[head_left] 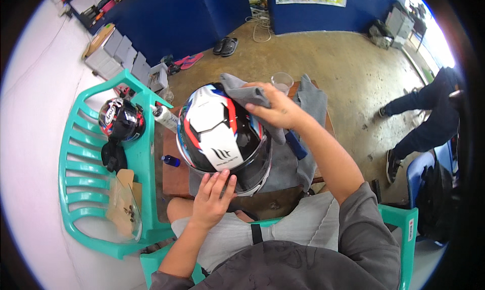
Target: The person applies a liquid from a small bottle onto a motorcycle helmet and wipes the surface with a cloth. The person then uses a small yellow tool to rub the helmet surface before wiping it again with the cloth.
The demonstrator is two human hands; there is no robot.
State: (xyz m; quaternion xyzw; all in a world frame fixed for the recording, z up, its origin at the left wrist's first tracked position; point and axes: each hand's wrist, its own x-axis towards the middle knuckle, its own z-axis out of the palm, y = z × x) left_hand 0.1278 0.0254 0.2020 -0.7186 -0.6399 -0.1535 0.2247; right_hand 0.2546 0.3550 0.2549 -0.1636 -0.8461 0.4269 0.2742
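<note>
A white, black, red and blue full-face helmet (209, 119) rests on a small table in front of me. Against its near edge lie the outstretched fingers of my left hand (213, 199), palm down. My right hand (277, 106) is closed around a folded grey cloth (241, 92) and presses it on the helmet's upper right side. The dark visor (252, 171) faces toward me and to the right. Under and beside the helmet another grey cloth (310, 108) is spread. A dark blue box-like item (296, 144) lies on it.
At the left, a green plastic chair (83, 195) carries a second helmet (120, 119). A white bottle (165, 117) and a small blue bottle (171, 161) are left of my helmet; a clear cup (282, 81) stands behind it. Someone's dark-trousered legs (422, 120) are at the right.
</note>
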